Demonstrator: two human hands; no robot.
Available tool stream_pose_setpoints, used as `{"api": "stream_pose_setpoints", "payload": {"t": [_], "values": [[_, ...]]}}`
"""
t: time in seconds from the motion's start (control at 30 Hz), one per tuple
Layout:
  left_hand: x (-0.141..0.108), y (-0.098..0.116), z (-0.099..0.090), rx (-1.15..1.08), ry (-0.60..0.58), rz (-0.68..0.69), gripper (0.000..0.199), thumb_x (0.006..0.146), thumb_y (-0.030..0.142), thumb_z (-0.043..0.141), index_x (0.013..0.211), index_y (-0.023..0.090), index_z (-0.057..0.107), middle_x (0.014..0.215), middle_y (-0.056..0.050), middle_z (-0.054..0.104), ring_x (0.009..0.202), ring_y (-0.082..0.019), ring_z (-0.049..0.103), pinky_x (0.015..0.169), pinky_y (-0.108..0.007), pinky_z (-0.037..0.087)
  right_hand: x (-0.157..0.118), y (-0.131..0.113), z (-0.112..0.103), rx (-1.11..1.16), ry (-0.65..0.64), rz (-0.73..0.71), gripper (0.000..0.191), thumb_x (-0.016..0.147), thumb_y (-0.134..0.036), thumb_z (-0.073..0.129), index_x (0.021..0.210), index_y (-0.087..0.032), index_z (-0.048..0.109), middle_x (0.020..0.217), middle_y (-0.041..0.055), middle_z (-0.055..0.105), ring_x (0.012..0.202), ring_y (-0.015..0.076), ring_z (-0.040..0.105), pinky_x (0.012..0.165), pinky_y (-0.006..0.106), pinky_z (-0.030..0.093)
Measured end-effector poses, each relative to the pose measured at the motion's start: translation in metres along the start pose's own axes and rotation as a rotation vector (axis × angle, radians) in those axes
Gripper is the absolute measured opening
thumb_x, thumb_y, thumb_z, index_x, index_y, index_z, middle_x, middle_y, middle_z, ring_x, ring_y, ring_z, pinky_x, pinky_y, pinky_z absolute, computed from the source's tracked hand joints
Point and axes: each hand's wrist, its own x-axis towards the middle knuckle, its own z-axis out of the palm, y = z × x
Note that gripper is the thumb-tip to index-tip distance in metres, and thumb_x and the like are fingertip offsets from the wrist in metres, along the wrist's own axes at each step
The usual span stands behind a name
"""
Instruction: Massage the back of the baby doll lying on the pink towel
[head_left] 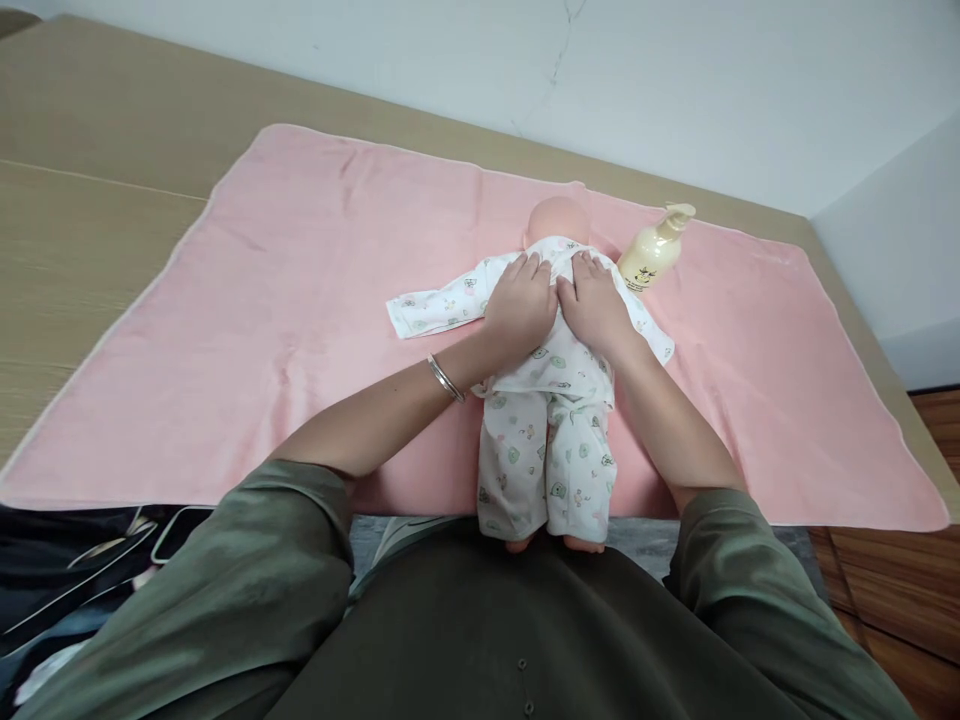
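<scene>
- Step: left hand [521,305] and right hand [598,310] lie flat on the clothed baby doll's [559,220] upper back; neither grasps anything
- Doll is apparently face down on pink mat [315,240]; shifting palms calls for light, even pressure, I judge
- Lotion pump bottle [651,257] sits beside its shoulder; can't tell fill level

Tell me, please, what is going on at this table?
A person's left hand and right hand rest flat, side by side, on the upper body of a doll in a patterned white outfit. The doll lies on a pink blanket, feet toward the person. A pump bottle is beside its shoulder.
</scene>
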Motion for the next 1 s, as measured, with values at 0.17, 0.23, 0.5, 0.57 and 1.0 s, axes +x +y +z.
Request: {"api": "stream_pose_setpoints", "payload": {"t": [0.17,0.23,0.5,0.57,1.0], "values": [[0.013,-0.015,-0.001,-0.098,-0.074,-0.036,0.054,0.097,0.030,0.041,0.145,0.006,0.044,0.157,-0.019,0.040,0.150,-0.031,0.032,0.128,-0.050,0.023,-0.019,-0.021,-0.010,-0.033,-0.064,-0.004,0.061,0.096,-0.026,0.031,0.147,0.006,0.038,0.155,0.0243,0.039,0.149,0.0346,0.032,0.124,0.053,0.026],[0.011,-0.012,0.000,-0.071,-0.060,-0.042,0.054,0.098,0.030,0.039,0.145,0.004,0.043,0.156,-0.021,0.040,0.149,-0.033,0.033,0.127,-0.052,0.023,-0.018,-0.021,-0.011,-0.016,-0.070,0.001,0.060,0.095,-0.023,0.031,0.148,0.005,0.038,0.156,0.0230,0.038,0.150,0.0333,0.031,0.125,0.050,0.026],[0.001,0.002,0.003,-0.058,0.008,-0.067,0.052,0.094,0.024,0.039,0.142,0.005,0.047,0.155,-0.019,0.043,0.149,-0.033,0.034,0.126,-0.052,0.024,0.004,0.001,-0.003,0.026,-0.056,-0.007,0.063,0.097,-0.031,0.029,0.152,0.001,0.032,0.162,0.0194,0.029,0.153,0.0309,0.023,0.127,0.050,0.019],[0.007,-0.005,0.001,-0.099,-0.037,-0.096,0.055,0.092,0.025,0.043,0.144,0.008,0.047,0.156,-0.016,0.042,0.150,-0.031,0.032,0.128,-0.051,0.022,-0.002,-0.007,-0.002,-0.029,-0.031,-0.004,0.062,0.096,-0.026,0.029,0.151,0.003,0.033,0.160,0.0218,0.033,0.152,0.0332,0.026,0.126,0.051,0.021],[0.011,-0.020,0.013,-0.111,0.072,-0.041,0.050,0.091,0.030,0.042,0.137,0.015,0.054,0.148,-0.012,0.053,0.142,-0.028,0.044,0.126,-0.050,0.028,0.003,0.002,0.008,0.041,0.080,0.000,0.059,0.094,-0.027,0.032,0.149,-0.009,0.042,0.158,0.0130,0.039,0.150,0.0314,0.031,0.123,0.055,0.026]]}}
